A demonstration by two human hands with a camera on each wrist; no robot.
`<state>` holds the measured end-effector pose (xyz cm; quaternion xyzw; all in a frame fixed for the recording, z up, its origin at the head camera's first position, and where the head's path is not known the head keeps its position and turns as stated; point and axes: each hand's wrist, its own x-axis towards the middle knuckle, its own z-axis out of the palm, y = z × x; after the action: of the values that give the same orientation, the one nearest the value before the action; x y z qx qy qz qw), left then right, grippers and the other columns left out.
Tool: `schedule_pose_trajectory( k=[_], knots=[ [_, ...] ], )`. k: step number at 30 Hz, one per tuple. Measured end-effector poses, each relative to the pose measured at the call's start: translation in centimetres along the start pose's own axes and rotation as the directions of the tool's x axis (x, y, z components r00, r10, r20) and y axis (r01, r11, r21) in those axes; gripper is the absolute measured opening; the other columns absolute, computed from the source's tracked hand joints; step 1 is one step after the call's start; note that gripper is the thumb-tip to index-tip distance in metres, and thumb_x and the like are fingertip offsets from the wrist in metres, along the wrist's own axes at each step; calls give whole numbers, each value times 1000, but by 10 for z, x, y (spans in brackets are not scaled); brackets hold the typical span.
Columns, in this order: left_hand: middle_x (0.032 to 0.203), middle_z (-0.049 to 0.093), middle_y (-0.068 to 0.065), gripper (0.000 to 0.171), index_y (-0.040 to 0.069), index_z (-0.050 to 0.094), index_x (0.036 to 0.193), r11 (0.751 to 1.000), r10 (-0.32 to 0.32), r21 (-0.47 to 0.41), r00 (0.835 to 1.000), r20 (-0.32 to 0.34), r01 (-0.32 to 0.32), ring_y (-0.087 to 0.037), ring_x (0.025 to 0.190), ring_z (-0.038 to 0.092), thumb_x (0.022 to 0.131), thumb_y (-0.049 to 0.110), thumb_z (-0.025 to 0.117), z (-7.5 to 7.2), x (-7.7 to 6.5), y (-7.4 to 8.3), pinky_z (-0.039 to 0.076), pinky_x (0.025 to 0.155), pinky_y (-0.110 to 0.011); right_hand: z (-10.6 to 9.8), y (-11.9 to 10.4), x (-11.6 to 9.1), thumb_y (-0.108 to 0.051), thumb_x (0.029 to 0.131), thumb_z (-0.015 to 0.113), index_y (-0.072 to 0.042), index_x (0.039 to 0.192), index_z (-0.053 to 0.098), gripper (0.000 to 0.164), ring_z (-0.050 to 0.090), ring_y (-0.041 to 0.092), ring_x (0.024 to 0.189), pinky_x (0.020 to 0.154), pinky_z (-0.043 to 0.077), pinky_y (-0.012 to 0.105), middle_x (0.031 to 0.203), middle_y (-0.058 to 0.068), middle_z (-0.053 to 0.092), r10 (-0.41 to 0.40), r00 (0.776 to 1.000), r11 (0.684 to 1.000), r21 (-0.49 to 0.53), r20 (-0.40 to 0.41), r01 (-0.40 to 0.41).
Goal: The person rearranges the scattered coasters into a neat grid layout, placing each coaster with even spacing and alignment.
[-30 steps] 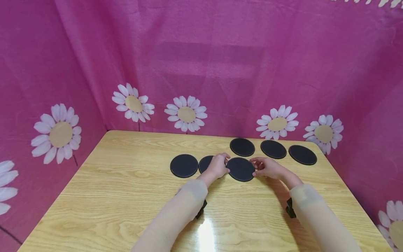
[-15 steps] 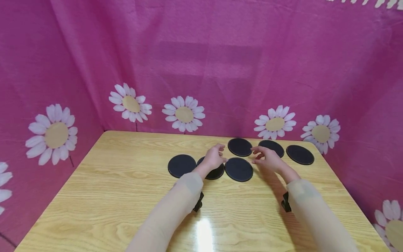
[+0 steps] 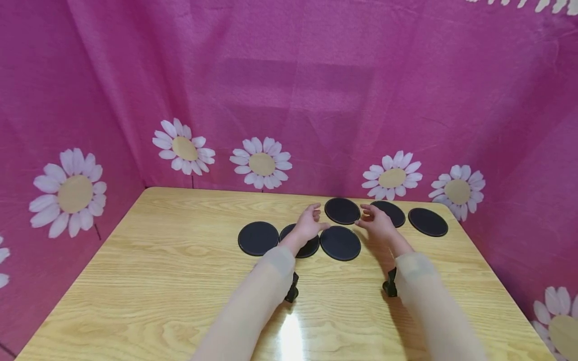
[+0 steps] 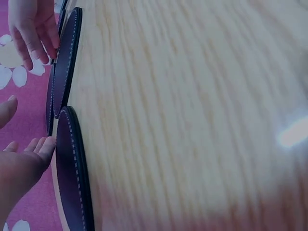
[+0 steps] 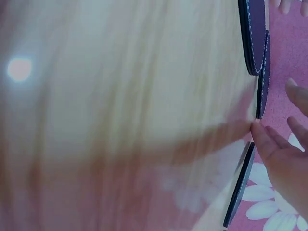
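Note:
In the head view my left hand (image 3: 308, 225) hovers over the front row's middle round black coaster (image 3: 310, 247) and partly hides it. Its fingers reach beside the left edge of a back-row coaster (image 3: 341, 211). At that coaster's right edge is my right hand (image 3: 378, 223), fingers loosely bent and holding nothing. Between the two hands, closer to me, lies another coaster (image 3: 340, 243) with its far edge close to the back one. The left wrist view shows pale stitching around a coaster's rim (image 4: 72, 168); the right wrist view has my right fingertips (image 5: 257, 132) low over the table.
One more coaster (image 3: 258, 238) lies at the front row's left end. Two others, a partly covered coaster (image 3: 391, 213) and a far-right coaster (image 3: 428, 222), line the back. The wooden table (image 3: 180, 281) ends at a pink flowered cloth (image 3: 298, 90).
Both hands have left the sides of the front-row right coaster and moved away from me, to either side of the back-row coaster. That front coaster stays on the table. The view shifts slightly.

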<state>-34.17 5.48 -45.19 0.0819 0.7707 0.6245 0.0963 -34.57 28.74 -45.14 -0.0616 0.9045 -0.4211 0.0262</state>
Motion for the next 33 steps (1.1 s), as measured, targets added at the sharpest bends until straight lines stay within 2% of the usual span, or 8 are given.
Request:
schedule_pose_trajectory(
  k=[4,13,19,26,33],
  knots=[
    [143,41,-20,69,4,29,146,999,-24,-26,1000,19,24,-32,132,40,87,1,64,2,1,1,37,106,-37,2,-4,6,-12,92,60,4,143,31,61,40,43,129,105,35,51,139,31,41,53,998,999,-3,-15,-53],
    [145,37,-22,68,6,26,147,1000,-19,-16,999,45,20,-32,135,36,89,2,61,2,9,1,35,108,-38,5,-11,16,-13,93,58,4,141,34,57,45,42,124,106,35,50,132,32,47,85,995,992,-83,-57,-90],
    [146,34,-23,67,4,22,148,999,-17,45,996,87,13,-32,137,32,91,1,57,6,13,-4,32,110,-38,9,-12,18,-10,92,57,7,139,36,54,48,41,120,103,37,50,127,31,51,82,995,987,-136,-51,-88],
    [145,37,-23,66,1,24,146,993,-34,116,996,79,25,-30,136,34,90,5,59,13,18,-7,32,110,-35,14,-14,19,-6,90,57,8,134,43,48,51,41,117,100,40,50,126,30,53,66,996,979,-189,-54,-75],
    [147,34,-24,65,1,23,146,997,-59,44,994,93,55,-31,137,32,90,1,56,14,18,-3,35,108,-36,14,-15,20,-5,90,58,6,132,46,45,54,40,114,101,39,48,124,29,56,65,993,979,-189,-94,-82]
  ],
)
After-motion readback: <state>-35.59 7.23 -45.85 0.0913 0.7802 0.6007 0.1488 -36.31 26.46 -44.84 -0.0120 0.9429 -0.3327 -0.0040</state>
